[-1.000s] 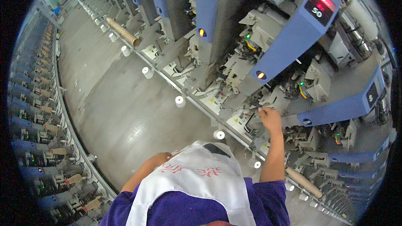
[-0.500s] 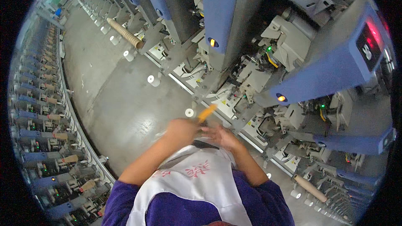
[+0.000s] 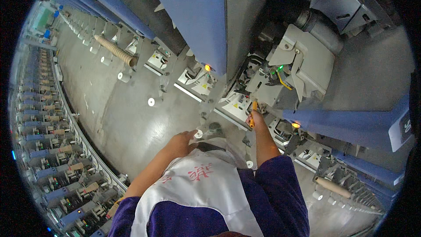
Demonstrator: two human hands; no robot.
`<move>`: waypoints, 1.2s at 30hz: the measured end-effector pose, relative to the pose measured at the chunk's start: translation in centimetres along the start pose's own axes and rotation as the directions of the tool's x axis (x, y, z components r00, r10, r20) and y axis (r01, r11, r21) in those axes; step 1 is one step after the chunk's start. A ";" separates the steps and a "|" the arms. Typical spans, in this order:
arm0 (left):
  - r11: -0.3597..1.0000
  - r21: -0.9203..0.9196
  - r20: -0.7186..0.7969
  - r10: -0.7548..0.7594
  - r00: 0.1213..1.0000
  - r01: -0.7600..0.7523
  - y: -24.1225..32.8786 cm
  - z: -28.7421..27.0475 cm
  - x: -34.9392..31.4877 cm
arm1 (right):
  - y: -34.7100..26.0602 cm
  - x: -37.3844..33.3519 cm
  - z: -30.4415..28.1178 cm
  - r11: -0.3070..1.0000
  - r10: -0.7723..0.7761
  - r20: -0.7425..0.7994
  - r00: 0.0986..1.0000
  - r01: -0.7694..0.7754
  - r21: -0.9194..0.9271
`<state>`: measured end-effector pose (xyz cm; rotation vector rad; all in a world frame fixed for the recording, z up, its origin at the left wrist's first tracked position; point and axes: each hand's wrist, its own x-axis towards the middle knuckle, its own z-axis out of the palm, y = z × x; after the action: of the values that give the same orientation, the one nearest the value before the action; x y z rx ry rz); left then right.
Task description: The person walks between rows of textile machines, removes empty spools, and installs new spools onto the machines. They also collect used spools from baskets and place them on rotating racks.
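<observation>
My right hand (image 3: 255, 119) is closed around a slim orange stick-shaped tool (image 3: 253, 113), whose exact kind I cannot make out. It is stretched forward to the machine, right by a pale grey unit (image 3: 264, 88) with small metal parts. Whether the tool's tip touches the machine is unclear. Close in front of my apron, on the left, my left hand (image 3: 180, 144) has its fingers reaching forward, with nothing visible in them. Past its fingertips appears a white yarn bobbin (image 3: 198, 134); I cannot tell whether they touch it.
Blue machine panels (image 3: 193, 22) with orange lamps rise ahead and to the right. A larger grey-white housing (image 3: 302, 57) stands beyond my right hand. A ribbed tan hose (image 3: 115, 50) lies along the row at far left. Another machine row (image 3: 48, 145) runs along the left, behind a curved rail.
My hands were together in front of me with the orange tool at the left one. Now they are apart, and the tool is in my right hand, farther forward at the machine. The view has shifted.
</observation>
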<state>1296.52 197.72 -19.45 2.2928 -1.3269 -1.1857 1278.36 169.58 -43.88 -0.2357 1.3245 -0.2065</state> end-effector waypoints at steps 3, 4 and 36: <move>0.998 -0.048 0.023 -0.033 0.999 0.034 -1.0 -1.3 0.1 | 0.6 0.2 0.8 0.996 -0.008 0.071 0.997 0.002 0.084; 0.998 -0.055 0.020 -0.004 1.000 0.005 -0.9 -1.3 0.2 | 1.1 0.1 1.0 0.995 -0.076 0.041 0.996 0.073 0.072; 0.972 -0.003 0.502 0.204 0.840 -0.235 -31.8 -27.8 -6.2 | 20.7 -18.0 26.2 0.889 -0.194 0.448 0.873 0.349 -0.296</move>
<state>1335.17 215.53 -16.02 1.8567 -1.7606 -1.7513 1299.99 195.88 -27.07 -0.7556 0.8948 -0.1371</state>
